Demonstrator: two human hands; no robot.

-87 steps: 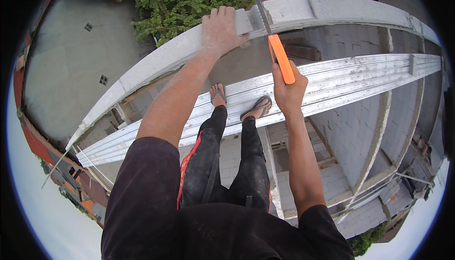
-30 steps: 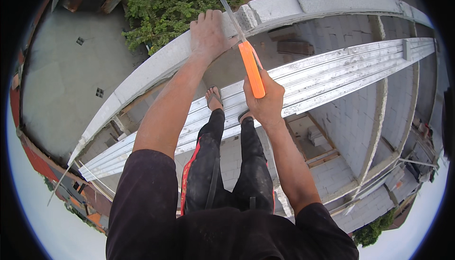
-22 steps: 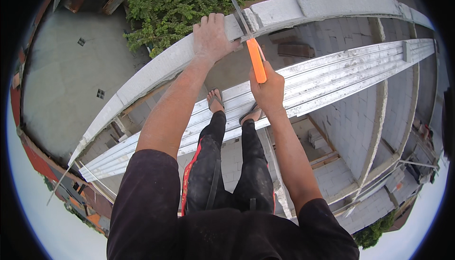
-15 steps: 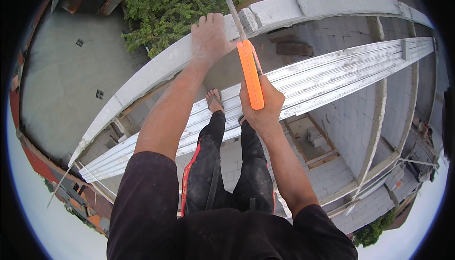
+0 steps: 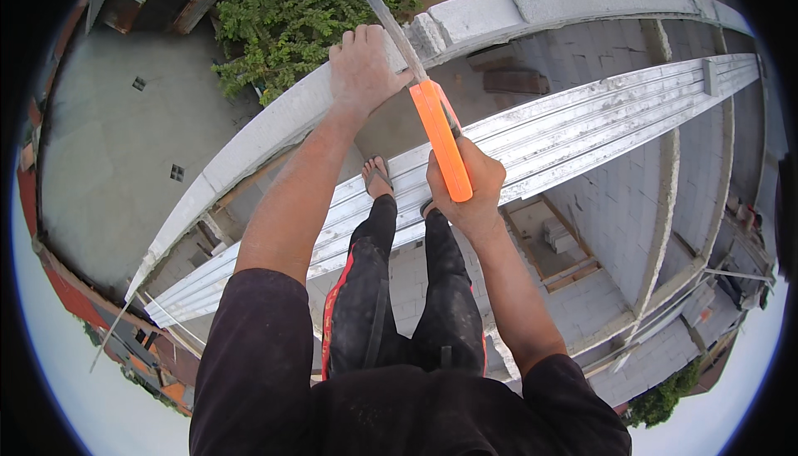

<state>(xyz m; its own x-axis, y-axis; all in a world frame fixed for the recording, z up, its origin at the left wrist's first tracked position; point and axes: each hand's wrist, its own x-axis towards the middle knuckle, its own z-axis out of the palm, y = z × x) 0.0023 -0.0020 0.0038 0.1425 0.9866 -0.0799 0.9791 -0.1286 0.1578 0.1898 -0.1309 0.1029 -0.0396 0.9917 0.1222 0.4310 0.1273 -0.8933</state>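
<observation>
My right hand [image 5: 469, 183] is wrapped round the orange handle of a hand saw [image 5: 442, 142]. The saw's long grey blade points away from me and leans left, crossing the top of a pale grey block wall [image 5: 249, 142]. Just right of the blade, the wall top has a rough, chipped notch. My left hand [image 5: 362, 72] grips the wall top left of the blade, its fingers curled toward the far edge. The left thumb reaches toward the blade, close to the front of the handle. Where the teeth meet the block is hard to make out.
My sandalled feet stand on a long ribbed metal plank [image 5: 582, 119] running beside the wall. Below it lie block-walled rooms and a wooden-framed opening [image 5: 550, 244]. Beyond the wall are a leafy tree [image 5: 287, 24] and a grey concrete surface [image 5: 125, 165] lower down.
The saw handle has come slightly toward me and to the right, and the blade leans further left. My left hand keeps its place on the wall.
</observation>
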